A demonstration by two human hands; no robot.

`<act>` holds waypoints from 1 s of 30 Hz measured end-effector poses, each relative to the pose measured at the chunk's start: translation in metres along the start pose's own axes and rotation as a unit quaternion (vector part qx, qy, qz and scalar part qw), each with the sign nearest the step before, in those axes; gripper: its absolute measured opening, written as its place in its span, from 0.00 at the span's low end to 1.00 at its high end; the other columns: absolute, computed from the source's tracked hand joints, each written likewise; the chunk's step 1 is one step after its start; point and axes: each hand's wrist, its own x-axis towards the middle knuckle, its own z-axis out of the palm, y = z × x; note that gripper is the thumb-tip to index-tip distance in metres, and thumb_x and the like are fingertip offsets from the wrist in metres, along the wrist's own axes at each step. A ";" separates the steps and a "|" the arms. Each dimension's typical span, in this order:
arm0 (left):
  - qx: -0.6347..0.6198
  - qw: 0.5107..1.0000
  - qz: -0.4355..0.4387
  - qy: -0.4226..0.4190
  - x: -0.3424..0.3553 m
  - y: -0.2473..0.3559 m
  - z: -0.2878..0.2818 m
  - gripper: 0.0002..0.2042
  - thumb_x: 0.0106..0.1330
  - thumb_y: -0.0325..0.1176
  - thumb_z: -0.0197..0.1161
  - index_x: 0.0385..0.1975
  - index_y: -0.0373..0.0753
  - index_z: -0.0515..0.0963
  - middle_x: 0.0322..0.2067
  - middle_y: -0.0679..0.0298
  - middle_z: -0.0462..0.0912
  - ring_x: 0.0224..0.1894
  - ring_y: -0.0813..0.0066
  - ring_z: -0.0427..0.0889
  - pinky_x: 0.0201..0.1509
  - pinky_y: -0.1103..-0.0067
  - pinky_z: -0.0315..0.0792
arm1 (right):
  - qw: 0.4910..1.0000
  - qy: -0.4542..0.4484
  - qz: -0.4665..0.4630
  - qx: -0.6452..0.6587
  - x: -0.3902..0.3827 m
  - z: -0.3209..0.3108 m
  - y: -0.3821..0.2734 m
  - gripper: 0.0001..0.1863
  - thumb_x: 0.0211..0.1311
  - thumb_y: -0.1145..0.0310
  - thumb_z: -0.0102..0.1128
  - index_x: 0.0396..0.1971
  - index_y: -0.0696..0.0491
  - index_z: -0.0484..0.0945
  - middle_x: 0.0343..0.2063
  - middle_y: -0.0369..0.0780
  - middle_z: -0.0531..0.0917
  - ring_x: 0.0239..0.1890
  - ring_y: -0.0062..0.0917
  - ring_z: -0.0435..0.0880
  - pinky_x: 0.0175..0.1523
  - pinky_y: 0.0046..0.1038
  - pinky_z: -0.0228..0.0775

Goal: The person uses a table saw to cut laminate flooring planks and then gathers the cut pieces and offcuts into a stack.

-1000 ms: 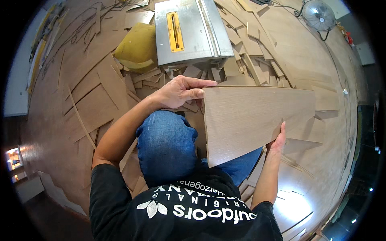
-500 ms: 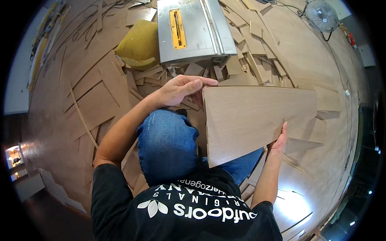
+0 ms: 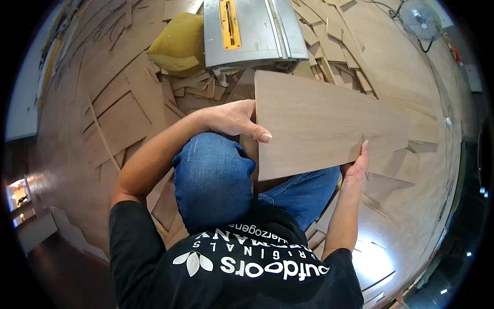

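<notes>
Floor (image 3: 62, 154) around the table saw (image 3: 254, 36) lay strewn with offcuts (image 3: 334, 29). Left forearm slanted toward the saw; left hand (image 3: 234, 117) gripped a board (image 3: 314, 123) at one end, thumb over its face, other fingers hidden. Right hand (image 3: 355, 166) held its lower edge. Board sat on the saw's near side.

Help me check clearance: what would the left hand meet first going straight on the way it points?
Probably the wooden board, whose left edge the left hand holds, though depth there is unclear.
</notes>
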 end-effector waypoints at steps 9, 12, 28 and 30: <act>-0.157 0.984 -0.031 0.078 0.004 -0.006 -0.003 0.27 0.63 0.41 0.63 0.56 0.30 0.65 0.45 0.56 0.74 0.50 0.70 0.73 0.53 0.72 0.71 | 0.998 -0.035 -0.044 0.014 0.050 -0.018 -0.023 0.28 0.64 0.48 0.52 0.57 0.52 0.71 0.57 0.41 0.74 0.59 0.37 0.70 0.64 0.42 0.60; -0.160 0.981 -0.025 0.109 0.004 -0.010 -0.006 0.21 0.68 0.44 0.56 0.52 0.32 0.68 0.42 0.59 0.74 0.44 0.73 0.75 0.48 0.74 0.72 | 0.999 0.009 -0.050 0.004 0.085 -0.031 -0.062 0.28 0.64 0.46 0.50 0.56 0.50 0.72 0.56 0.39 0.75 0.58 0.35 0.71 0.64 0.41 0.61; -0.311 0.941 -0.001 0.136 -0.011 -0.019 -0.028 0.13 0.72 0.41 0.51 0.46 0.39 0.68 0.37 0.66 0.77 0.38 0.78 0.82 0.39 0.81 0.78 | 0.983 0.044 -0.113 -0.141 0.168 0.038 -0.108 0.26 0.65 0.47 0.50 0.50 0.53 0.74 0.49 0.39 0.78 0.52 0.34 0.75 0.56 0.40 0.67; -0.371 0.911 -0.009 0.178 -0.003 -0.021 -0.033 0.12 0.72 0.40 0.50 0.45 0.39 0.69 0.36 0.65 0.77 0.37 0.77 0.81 0.38 0.81 0.78 | 0.982 0.021 -0.147 -0.119 0.175 0.057 -0.116 0.26 0.64 0.48 0.52 0.51 0.55 0.74 0.51 0.40 0.78 0.52 0.35 0.75 0.58 0.40 0.67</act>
